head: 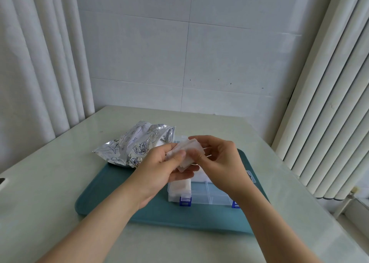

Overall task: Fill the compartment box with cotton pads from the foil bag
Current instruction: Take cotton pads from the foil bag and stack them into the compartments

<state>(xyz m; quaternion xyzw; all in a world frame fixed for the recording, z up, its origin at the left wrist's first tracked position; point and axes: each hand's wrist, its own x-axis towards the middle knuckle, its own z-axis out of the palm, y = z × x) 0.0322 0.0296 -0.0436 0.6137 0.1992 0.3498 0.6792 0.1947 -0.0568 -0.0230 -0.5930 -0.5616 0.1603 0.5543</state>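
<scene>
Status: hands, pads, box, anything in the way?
Left hand and right hand grip a stack of cotton pads over the compartment box. Near-left compartment filled, next ones empty. Foil bag back-left; no obstruction seen.

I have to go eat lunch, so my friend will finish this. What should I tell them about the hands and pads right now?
Left hand: holds a stack of cotton pads above the compartment box.
Right hand: pinches the same stack.
Foil bag: lies at the far-left edge of the teal tray.
Box: open, on the tray.
Done: packed pads sit in its near-left compartment.
Left: near compartments beside it look empty; far ones are hidden behind the hands.
</scene>
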